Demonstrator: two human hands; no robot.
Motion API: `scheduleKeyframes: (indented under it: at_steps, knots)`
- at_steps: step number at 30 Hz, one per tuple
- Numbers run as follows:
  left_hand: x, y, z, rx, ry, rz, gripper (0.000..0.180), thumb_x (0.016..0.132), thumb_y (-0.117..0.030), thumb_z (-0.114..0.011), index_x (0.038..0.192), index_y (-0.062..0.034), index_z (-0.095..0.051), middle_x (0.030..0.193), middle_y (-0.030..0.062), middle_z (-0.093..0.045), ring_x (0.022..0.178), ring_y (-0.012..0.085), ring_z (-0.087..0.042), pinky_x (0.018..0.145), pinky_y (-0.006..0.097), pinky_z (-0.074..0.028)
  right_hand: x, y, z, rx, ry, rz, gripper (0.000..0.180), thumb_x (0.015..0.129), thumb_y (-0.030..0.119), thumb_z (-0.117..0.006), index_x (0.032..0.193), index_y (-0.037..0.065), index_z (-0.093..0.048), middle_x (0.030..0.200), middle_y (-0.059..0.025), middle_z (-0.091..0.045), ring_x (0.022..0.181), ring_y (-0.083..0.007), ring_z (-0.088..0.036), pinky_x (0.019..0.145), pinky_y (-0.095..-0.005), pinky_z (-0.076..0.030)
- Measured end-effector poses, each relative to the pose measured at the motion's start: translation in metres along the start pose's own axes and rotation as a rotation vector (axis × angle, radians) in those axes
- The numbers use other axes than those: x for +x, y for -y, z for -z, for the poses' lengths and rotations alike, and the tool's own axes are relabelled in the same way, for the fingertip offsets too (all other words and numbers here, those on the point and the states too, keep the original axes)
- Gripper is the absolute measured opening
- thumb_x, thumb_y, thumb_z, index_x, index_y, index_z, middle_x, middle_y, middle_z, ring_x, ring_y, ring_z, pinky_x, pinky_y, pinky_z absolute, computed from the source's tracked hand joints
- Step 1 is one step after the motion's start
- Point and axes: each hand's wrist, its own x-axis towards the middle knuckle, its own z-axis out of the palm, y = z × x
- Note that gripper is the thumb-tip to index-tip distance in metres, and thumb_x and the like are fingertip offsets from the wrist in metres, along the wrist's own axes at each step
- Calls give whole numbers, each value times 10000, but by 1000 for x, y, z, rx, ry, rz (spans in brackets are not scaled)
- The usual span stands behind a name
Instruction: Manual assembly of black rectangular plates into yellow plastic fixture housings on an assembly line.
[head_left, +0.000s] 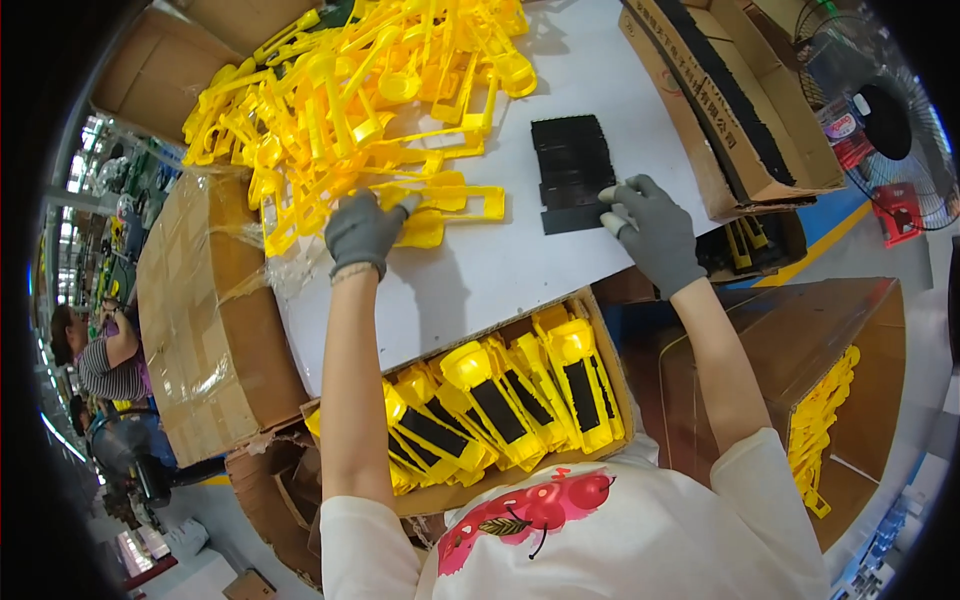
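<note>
A big heap of yellow plastic parts (400,75), each with a rounded cup end and a rectangular frame, covers the far left of the white table (500,270). My left hand (360,232), in a grey glove, is at the heap's near edge. Its fingers and thumb close on a yellow plastic part, though the fingertips are partly hidden. Right of the heap lies a flat stack of black strips (572,165). My right hand (655,230), also gloved in grey, pinches the stack's near right edge, on a black strip.
Right in front of me, a cardboard box (612,375) holds yellow parts with black strips on them. A taped carton (190,310) stands left, an open carton (745,110) far right. More yellow parts fill a box (850,440) at lower right. A fan (905,140) stands beyond; a person (110,360) is at far left.
</note>
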Motion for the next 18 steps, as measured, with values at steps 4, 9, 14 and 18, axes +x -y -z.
scheduleKeyframes:
  at_steps: [4, 9, 14, 18]
  knots:
    - [-9, 0, -13, -85, 64, -54, 581, 700, -548, -725, 921, -14, -658, 952, 199, -640, 879, 352, -627, 749, 430, -492, 0, -8, -6, -58, 3, 59, 247, 758, 196, -730, 997, 174, -670, 1024, -38, -606, 976, -245, -605, 786, -379, -519]
    - [-48, 32, -20, -524, 113, -65, 520, 688, -426, -791, 918, 10, -625, 742, 110, -625, 681, 238, -611, 626, 357, -466, 7, -1, -21, -92, 20, 253, 226, 771, 236, -704, 977, 150, -666, 1016, -32, -606, 941, -232, -608, 781, -366, -518]
    - [-104, 43, 11, -1090, 347, 149, 216, 774, -210, -737, 867, -61, -611, 719, 4, -615, 575, 62, -561, 480, 212, -438, 18, 36, -32, -409, 258, 204, 306, 756, 258, -726, 1004, 107, -629, 989, -54, -602, 917, -241, -622, 745, -359, -529]
    - [-142, 43, 31, -1419, 391, 224, 147, 856, -124, -644, 949, -45, -563, 874, 107, -671, 664, 161, -644, 509, 205, -471, 34, 46, -18, -342, 444, 156, 326, 735, 253, -740, 971, 80, -596, 963, -101, -624, 876, -293, -650, 746, -377, -525]
